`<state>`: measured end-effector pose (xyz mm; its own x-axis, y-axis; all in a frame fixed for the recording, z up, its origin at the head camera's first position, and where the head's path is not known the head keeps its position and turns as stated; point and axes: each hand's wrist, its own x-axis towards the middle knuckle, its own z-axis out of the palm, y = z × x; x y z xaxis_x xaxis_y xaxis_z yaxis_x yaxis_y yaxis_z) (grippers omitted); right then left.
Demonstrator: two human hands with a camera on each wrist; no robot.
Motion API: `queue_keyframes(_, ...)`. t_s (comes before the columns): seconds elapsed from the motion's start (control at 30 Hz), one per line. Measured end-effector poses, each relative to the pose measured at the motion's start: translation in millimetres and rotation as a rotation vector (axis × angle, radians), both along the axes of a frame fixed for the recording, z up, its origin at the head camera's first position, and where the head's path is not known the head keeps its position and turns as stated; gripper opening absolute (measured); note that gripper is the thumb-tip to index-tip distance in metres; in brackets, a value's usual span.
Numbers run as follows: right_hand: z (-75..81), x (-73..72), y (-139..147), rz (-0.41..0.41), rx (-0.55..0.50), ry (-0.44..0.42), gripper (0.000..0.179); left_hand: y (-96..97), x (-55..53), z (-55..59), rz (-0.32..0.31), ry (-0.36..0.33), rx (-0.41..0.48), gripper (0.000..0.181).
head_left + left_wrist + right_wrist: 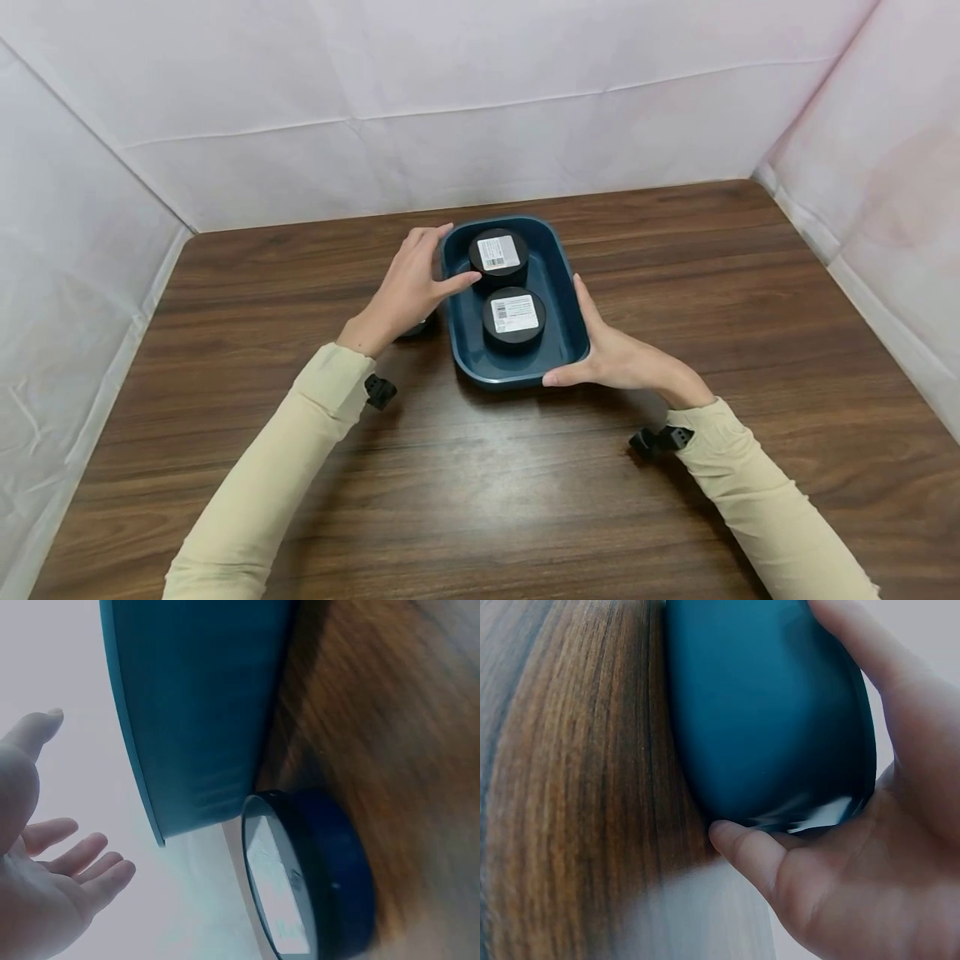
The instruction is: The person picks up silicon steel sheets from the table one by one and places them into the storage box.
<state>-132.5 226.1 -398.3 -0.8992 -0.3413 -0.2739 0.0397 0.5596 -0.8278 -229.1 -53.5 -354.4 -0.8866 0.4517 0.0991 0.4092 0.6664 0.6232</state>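
Observation:
A dark blue rectangular tray stands on the table with two round black containers inside, the far container and the near container, each with a white label on top. My right hand grips the tray's near right corner, thumb on the front side and fingers along the right wall. Over the tray's left edge hovers my left hand, fingers spread, its thumb beside the far container. Below that hand, another round labelled container sits outside the tray, mostly hidden in the head view.
The wooden table extends all around the tray. White cloth walls enclose it at the back and on both sides. Each wrist wears a small black camera, such as the right camera.

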Motion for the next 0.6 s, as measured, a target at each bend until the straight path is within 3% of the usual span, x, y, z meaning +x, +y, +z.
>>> queue_keyframes(0.3, 0.2, 1.1, 1.4, 0.002, 0.012, 0.013, 0.139, -16.3, 12.7, -9.3, 0.005, -0.023, -0.001, 0.081)
queue_keyframes(0.6, 1.0, 0.0, 0.4, 0.008, -0.004, 0.012, 0.139, -39.8, 17.3, -23.4, 0.024, -0.034, -0.038, 0.086)
